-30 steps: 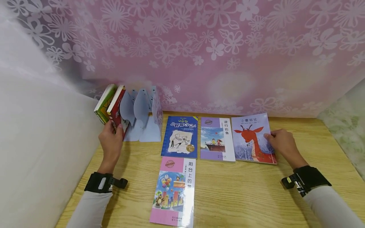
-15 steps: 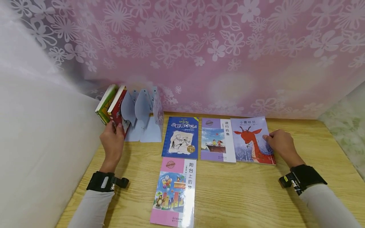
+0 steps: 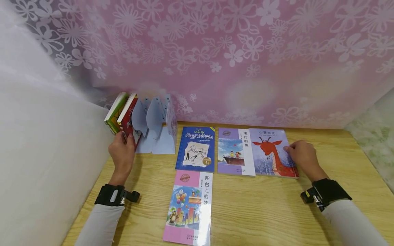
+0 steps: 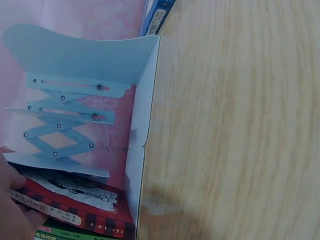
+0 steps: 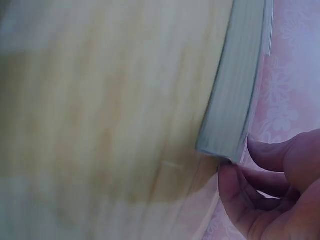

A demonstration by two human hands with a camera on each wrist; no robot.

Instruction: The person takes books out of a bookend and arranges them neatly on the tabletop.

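My left hand (image 3: 121, 155) grips the lower spine of a red book (image 3: 127, 116) that stands slightly tilted at the left side of a pale blue folding bookend (image 3: 163, 140). In the left wrist view, the thumb and fingers lie on either side of that red book (image 4: 95, 192). A green book (image 3: 114, 111) leans just left of it. At the right, my right hand (image 3: 304, 157) pinches the right edge of a lilac picture book (image 3: 271, 165) with a red deer on its cover. The right wrist view has the thumb above the book's corner (image 5: 227, 120), a finger below.
Left of the deer book lies a purple-and-white book (image 3: 235, 169), then a blue comic diary book (image 3: 195, 164). A pink-and-white book (image 3: 187, 205) lies nearer. Behind the wooden table (image 3: 252, 212) hangs a pink flowered cloth (image 3: 215, 82); a white wall (image 3: 46, 153) borders the left.
The deer book has straightened a little, its top edge moving down and left, with my right hand staying on its edge. My left hand still holds the red book in nearly the same place.
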